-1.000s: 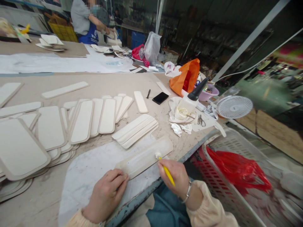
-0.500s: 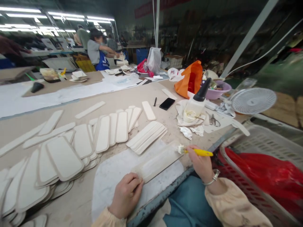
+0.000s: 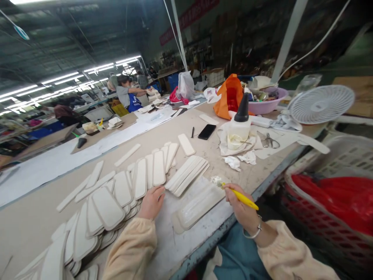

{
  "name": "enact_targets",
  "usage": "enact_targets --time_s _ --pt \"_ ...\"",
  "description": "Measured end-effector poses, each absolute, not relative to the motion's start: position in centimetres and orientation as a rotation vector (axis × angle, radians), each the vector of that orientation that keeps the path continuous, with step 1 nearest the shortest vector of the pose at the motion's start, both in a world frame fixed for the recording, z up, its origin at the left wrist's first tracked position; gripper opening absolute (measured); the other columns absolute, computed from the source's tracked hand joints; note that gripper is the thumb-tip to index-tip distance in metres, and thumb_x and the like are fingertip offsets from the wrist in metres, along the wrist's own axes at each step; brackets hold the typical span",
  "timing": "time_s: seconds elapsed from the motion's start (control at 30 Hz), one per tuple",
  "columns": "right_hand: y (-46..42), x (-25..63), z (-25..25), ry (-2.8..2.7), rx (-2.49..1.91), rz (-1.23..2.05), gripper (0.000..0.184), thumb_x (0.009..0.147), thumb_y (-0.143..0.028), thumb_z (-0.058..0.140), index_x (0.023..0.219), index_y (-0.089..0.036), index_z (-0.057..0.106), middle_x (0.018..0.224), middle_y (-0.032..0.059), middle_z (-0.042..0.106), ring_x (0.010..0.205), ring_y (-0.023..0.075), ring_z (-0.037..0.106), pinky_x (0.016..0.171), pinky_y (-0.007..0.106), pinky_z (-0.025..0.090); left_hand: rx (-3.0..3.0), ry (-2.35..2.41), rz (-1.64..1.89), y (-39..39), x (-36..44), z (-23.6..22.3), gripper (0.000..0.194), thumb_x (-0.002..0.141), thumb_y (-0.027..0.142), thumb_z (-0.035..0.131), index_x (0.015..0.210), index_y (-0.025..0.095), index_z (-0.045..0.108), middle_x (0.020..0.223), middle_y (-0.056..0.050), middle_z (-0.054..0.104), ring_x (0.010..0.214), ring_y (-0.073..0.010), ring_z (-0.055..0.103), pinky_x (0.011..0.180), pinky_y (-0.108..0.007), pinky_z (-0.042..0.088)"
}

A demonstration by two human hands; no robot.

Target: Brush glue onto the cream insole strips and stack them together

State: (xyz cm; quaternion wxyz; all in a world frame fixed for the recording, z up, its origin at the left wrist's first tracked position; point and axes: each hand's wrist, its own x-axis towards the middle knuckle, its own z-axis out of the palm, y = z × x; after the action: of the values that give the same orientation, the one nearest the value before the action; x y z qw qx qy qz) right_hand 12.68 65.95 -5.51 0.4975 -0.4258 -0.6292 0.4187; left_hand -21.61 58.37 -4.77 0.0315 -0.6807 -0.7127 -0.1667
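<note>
My right hand [image 3: 240, 206] is closed round the yellow handle of a brush [image 3: 241, 197]. White paste coats the bristles, held at the far right end of a flat pale panel [image 3: 201, 206]. That panel lies on a white sheet [image 3: 163, 241] and has a wet-looking strip along it. My left hand [image 3: 152, 203] is off the panel, fingers stretched out and holding nothing that I can see. It rests beside the fanned rows of rounded pale panels [image 3: 109, 206], near a stack of narrow ones [image 3: 188, 175]; whether it touches any is unclear.
A white glue bottle with a black cap [image 3: 240, 126], scissors [image 3: 271, 140], crumpled tissues [image 3: 233, 162] and a phone [image 3: 206, 132] lie beyond the panel. A plastic basket [image 3: 303, 167] with red bags stands right of the table edge. A co-worker [image 3: 128, 95] works farther back.
My left hand has let go of the panel's near end and moved left and away to the fanned panels. The brush stays at the panel's right end, its handle tilted differently. The view has turned.
</note>
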Motion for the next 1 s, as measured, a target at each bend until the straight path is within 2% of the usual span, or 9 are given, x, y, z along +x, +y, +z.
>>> enact_targets --time_s 0.13,0.27,0.5,0.63,0.8,0.9,1.0 --pt "65.9 12.9 -5.6 -1.497 -1.034 1.041 0.025 0.092 -0.041 0.048 0.092 -0.020 0.062 0.065 -0.0023 0.056 0.058 0.0129 0.055 0.056 0.024 0.044 -2.302 -2.159 -0.204 61.3 -23.3 -4.1 0.029 0.081 0.013 0.054 0.105 0.020 0.069 0.110 -0.008 0.069 0.102 -0.0222 0.064 0.093 -0.036 0.051" --pt "66.0 13.0 -5.7 -1.457 -1.036 1.062 0.025 0.092 -0.041 0.047 0.093 -0.021 0.061 0.066 -0.0027 0.057 0.058 0.0122 0.055 0.058 0.024 0.044 -2.446 -2.082 0.032 62.3 -23.5 -3.3 0.027 0.085 0.015 0.049 0.103 0.021 0.068 0.107 -0.008 0.070 0.099 -0.0200 0.065 0.091 -0.034 0.051" --pt "66.0 13.0 -5.4 -1.428 -1.009 1.097 0.025 0.093 -0.041 0.047 0.091 -0.021 0.062 0.066 -0.0028 0.057 0.059 0.0121 0.055 0.060 0.024 0.045 -2.514 -2.011 0.148 62.8 -23.9 -3.0 0.035 0.082 0.005 0.044 0.103 0.021 0.067 0.107 -0.008 0.069 0.097 -0.0188 0.066 0.089 -0.031 0.051" --pt "66.1 13.1 -5.3 -1.414 -1.025 1.112 0.025 0.092 -0.042 0.049 0.090 -0.021 0.062 0.063 -0.0029 0.056 0.057 0.0122 0.054 0.059 0.024 0.046 -2.479 -2.001 0.040 62.9 -23.9 -3.2 0.035 0.080 0.005 0.043 0.099 0.020 0.067 0.101 -0.005 0.071 0.092 -0.0164 0.067 0.085 -0.027 0.052" --pt "66.5 12.8 -6.2 -1.276 -0.962 1.166 0.027 0.091 -0.043 0.051 0.101 -0.020 0.061 0.072 0.0002 0.061 0.058 0.0122 0.057 0.057 0.025 0.049 -2.225 -2.035 -0.316 62.7 -22.6 -1.4 0.024 0.085 0.018 0.043 0.092 0.018 0.066 0.092 -0.007 0.070 0.082 -0.0183 0.067 0.075 -0.029 0.052" --pt "66.8 12.6 -6.4 -1.172 -0.917 1.180 0.031 0.091 -0.043 0.051 0.109 -0.020 0.058 0.086 0.0047 0.066 0.067 0.0144 0.062 0.059 0.027 0.053 -2.031 -2.051 -0.578 61.5 -20.6 1.3 0.023 0.088 0.025 0.043 0.092 0.017 0.064 0.091 -0.007 0.069 0.080 -0.0180 0.065 0.076 -0.030 0.051" --pt "67.0 12.5 -6.1 -1.144 -0.923 1.192 0.030 0.091 -0.045 0.050 0.106 -0.020 0.057 0.103 0.0090 0.065 0.085 0.0183 0.066 0.069 0.031 0.056 -1.973 -2.085 -0.813 59.4 -17.6 3.8 0.020 0.089 0.030 0.046 0.091 0.019 0.063 0.084 -0.003 0.068 0.076 -0.0151 0.064 0.074 -0.026 0.050"
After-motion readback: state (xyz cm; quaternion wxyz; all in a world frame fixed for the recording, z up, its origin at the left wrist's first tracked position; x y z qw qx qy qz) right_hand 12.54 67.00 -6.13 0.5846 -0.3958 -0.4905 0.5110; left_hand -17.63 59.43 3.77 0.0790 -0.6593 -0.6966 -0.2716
